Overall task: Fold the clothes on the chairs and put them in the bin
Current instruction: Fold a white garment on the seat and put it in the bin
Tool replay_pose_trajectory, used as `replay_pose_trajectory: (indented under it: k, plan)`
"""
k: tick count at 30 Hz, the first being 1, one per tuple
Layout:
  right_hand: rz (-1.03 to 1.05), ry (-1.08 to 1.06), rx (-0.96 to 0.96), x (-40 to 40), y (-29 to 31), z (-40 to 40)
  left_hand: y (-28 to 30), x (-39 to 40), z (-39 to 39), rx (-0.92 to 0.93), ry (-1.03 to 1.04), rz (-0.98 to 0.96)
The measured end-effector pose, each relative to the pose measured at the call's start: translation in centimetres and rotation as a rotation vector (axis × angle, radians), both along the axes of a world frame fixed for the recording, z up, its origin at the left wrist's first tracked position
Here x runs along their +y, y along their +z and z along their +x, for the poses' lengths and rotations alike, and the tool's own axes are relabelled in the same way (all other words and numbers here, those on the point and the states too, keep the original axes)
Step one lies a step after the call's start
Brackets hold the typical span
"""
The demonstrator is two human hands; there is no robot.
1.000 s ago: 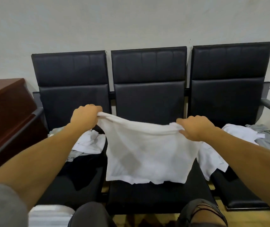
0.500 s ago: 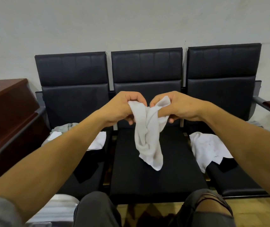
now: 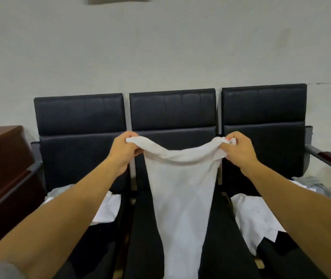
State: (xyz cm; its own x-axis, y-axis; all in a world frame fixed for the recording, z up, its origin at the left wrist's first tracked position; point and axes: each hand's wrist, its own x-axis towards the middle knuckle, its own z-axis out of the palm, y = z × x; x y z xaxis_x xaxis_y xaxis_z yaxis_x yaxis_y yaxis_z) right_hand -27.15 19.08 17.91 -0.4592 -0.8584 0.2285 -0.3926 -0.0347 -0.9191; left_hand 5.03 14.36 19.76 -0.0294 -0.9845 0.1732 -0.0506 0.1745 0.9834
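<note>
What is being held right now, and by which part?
A white garment, held up over the middle chair. The left hand grips its upper left corner and the right hand its upper right corner; the rest hangs down between them.

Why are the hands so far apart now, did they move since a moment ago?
Yes. The left hand and right hand spread apart, from together before the middle chair out to its backrest edges, stretching the white cloth.
</note>
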Motion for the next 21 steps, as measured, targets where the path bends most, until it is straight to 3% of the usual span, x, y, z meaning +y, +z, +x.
replay_pose_trajectory:
  k: [4, 8, 11, 15, 19, 21]
  plan:
    - [-0.201, -0.262, 0.104, -1.1, 1.7, -4.3, 2.5, -3.0, 3.8, 0.078, 0.151, -0.119]
    - [-0.191, -0.243, 0.355, 1.4, -0.4, -4.9, 1.6, -1.7, 5.7, 0.029, 0.101, -0.159]
    - [-0.010, -0.134, 0.449, 4.1, -4.6, -4.5, -2.8, 0.4, 6.7, -0.185, -0.032, -0.156]
    - [0.249, 0.192, 0.674, 8.0, -11.7, -4.4, -11.3, 2.9, 9.3, -0.595, -0.307, 0.044]
    - [0.886, 0.668, 0.617, 10.3, -19.3, -4.8, -17.7, 5.7, 10.0, -0.922, -0.697, 0.407]
    - [1.109, 0.779, 0.616, 11.0, -22.5, -4.8, -20.2, 7.1, 8.6, -1.080, -0.796, 0.509]
